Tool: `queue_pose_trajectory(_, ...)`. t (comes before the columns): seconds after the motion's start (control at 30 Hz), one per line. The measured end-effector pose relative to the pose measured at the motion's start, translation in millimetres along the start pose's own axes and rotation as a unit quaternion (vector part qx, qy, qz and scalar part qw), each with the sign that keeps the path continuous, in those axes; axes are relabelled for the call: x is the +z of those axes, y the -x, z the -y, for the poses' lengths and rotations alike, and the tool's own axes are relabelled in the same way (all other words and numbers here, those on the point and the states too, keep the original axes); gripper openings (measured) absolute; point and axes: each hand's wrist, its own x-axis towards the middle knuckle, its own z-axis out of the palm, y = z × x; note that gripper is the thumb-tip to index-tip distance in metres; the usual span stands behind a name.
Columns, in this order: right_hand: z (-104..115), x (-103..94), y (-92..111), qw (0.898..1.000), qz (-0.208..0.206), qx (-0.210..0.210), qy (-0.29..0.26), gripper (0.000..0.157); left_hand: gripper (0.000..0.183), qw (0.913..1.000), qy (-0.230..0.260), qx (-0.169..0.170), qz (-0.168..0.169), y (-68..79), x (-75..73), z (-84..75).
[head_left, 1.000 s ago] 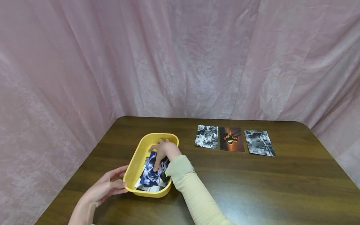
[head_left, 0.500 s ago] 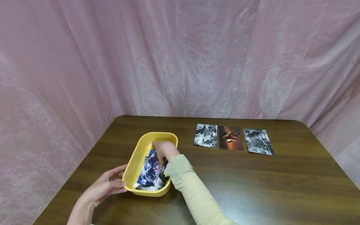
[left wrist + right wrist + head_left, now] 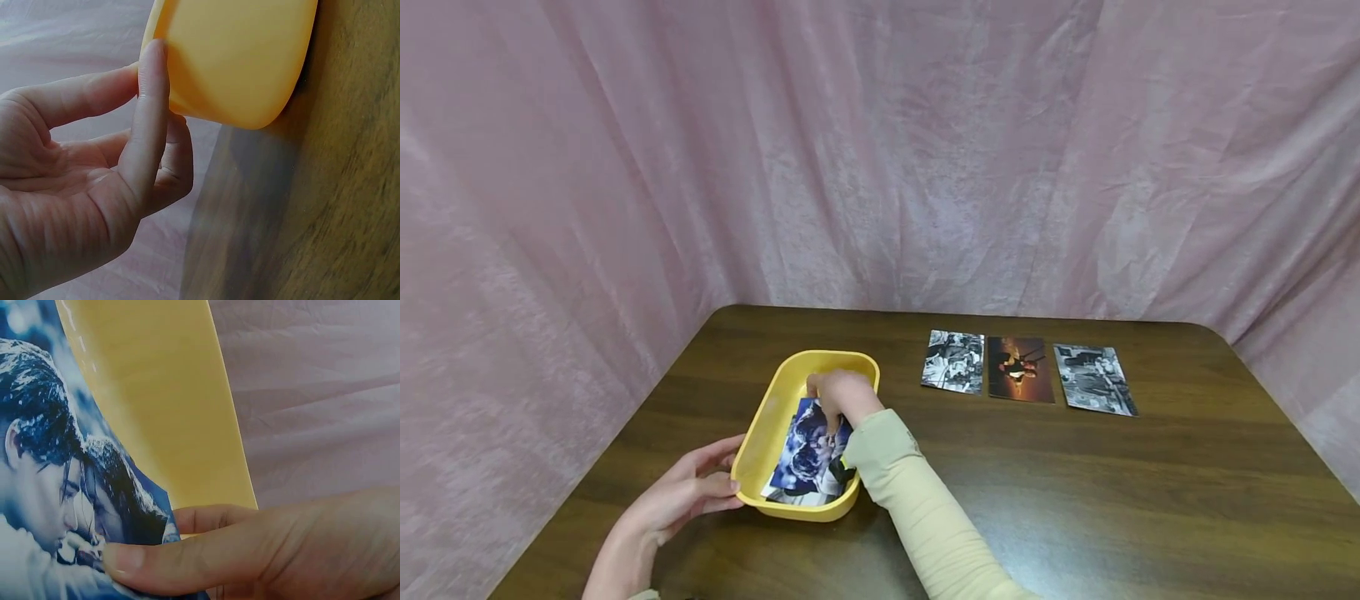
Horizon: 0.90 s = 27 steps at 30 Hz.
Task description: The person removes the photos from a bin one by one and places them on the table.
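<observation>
1 blue photo (image 3: 801,462), inside yellow bin (image 3: 763,429), left on desk (image 3: 1075,492); right hand (image 3: 845,394) pinches it, thumb on face. 1 left hand (image 3: 681,497), fingers closed on bin's left near rim. 1 pale sleeve (image 3: 917,500), hiding bin's right side. 3 photos (image 3: 1020,369), far right, in row. 1 pink curtain (image 3: 887,167), behind.

No text, label, brand, number or sign is showing legibly: none on the three prints (image 3: 1021,369) lying right of centre in the head view, none on the blue print (image 3: 805,454) left of centre, none on the tub (image 3: 766,429) around it.
</observation>
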Motion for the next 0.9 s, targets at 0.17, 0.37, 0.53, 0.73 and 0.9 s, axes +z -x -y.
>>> queue_pose_trajectory(0.17, -4, -6.2, -3, 0.998, 0.017, -0.001, -0.054, 0.047, 0.078, 1.0000, 0.001, -0.006, 0.000, -1.8, 2.1, 0.9)
queue_pose_trajectory(0.37, -14, -32.5, -4, 0.984, 0.055, -0.008, -0.171, 0.040, 0.079, 0.9999, -0.002, -0.013, -0.011, -3.2, 3.9, -0.1)
queue_pose_trajectory(0.53, -32, -55.0, 3, 0.961, 0.041, -0.055, -0.266, 0.043, 0.080, 0.9994, -0.008, -0.023, -0.024, -3.4, 2.3, -1.4)
queue_pose_trajectory(0.73, -64, -69.6, 15, 0.927, -0.042, -0.099, -0.360, 0.043, 0.080, 0.9994, -0.006, -0.021, -0.025, -2.5, 1.4, 0.6)
queue_pose_trajectory(0.9, -93, -77.5, 37, 0.902, -0.079, -0.116, -0.409, 0.046, 0.080, 0.9997, -0.002, -0.012, -0.021, -1.7, 2.7, 0.0)
